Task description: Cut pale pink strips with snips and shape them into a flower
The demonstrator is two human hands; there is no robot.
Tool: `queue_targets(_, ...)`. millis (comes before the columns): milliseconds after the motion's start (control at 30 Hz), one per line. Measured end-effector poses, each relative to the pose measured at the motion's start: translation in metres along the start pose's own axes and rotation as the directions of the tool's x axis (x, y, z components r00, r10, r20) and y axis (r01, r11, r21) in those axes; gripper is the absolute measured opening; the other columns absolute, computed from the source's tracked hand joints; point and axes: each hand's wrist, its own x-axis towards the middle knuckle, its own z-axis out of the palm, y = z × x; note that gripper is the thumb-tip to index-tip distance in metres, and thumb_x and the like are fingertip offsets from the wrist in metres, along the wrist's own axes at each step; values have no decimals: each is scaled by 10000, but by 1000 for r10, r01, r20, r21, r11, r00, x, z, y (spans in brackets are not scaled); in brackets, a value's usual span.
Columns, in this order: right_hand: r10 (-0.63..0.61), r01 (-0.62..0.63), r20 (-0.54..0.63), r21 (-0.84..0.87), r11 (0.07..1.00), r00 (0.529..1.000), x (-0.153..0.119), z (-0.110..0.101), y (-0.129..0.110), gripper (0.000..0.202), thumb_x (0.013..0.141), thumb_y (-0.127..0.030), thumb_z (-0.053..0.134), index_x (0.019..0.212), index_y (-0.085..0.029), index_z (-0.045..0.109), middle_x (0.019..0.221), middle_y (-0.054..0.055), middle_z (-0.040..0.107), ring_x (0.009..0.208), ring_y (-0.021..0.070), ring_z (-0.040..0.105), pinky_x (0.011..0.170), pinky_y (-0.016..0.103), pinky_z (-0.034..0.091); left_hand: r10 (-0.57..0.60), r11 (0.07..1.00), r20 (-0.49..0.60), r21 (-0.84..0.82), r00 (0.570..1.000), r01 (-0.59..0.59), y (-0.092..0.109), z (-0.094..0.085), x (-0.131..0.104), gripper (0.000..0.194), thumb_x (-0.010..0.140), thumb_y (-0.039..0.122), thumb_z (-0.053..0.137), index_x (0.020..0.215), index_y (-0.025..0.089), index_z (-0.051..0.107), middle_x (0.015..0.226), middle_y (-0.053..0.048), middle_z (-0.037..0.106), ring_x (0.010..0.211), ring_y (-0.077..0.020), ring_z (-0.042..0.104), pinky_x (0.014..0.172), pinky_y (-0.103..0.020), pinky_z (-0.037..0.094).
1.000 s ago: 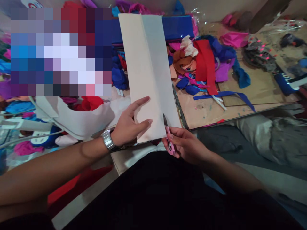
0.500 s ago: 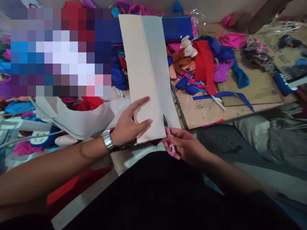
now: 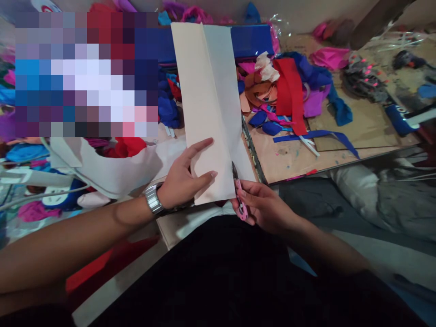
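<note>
I see the right hand [image 3: 264, 202] curled around pink scissors [image 3: 242, 211], blades pointing away along the near right part of the white paper [image 3: 213, 104]. The left hand [image 3: 182, 179] rests on the paper's left edge, thumb and forefinger spread, other fingers hidden from me. The creased paper stretches far across the table [image 3: 282, 159], beside a red strip [image 3: 290, 95].

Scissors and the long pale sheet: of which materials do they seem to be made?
Scissors: the pink handle is probably smooth plastic, judging by its even colour; the thin, dark, pointed blade looks like metal.

Sheet: matt, likely thick paper or card, since it shows a long crease.
</note>
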Motion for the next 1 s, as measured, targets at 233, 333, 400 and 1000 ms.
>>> queue_targets(233,-6,6,-7,-24,1000,1000,-1,1,1,327,921,-451,805,960,-166,649,796,0,667,575,68,576,407,163,390,8,1000,-2,-21,1000,-8,-1,0,-1,780,797,323,900,1512,289,589,1556,-93,595,1469,-359,544,1296,-602,398)
queue_targets(333,1,-2,-21,-20,1000,1000,0,1,0,334,907,-451,820,962,-168,652,778,-2,666,560,68,571,402,161,385,7,1000,2,-6,1000,-7,-1,0,-1,781,801,336,899,1515,297,587,1548,-92,603,1469,-360,546,1294,-604,404)
queue_targets(400,3,-3,-25,-16,1000,1000,0,1,0,328,905,-446,824,959,-168,657,773,-2,667,555,66,570,403,157,387,4,1000,2,-1,1000,-4,0,0,-1,776,804,344,896,1514,303,588,1552,-88,600,1469,-361,547,1290,-604,413)
queue_targets(1000,-4,4,3,-50,999,1000,-4,2,-1,303,945,-434,787,934,-163,651,806,-2,646,569,53,563,415,153,365,-11,1000,-2,-2,1000,11,3,1,-1,769,802,347,895,1506,287,593,1550,-94,601,1468,-364,548,1271,-603,443)
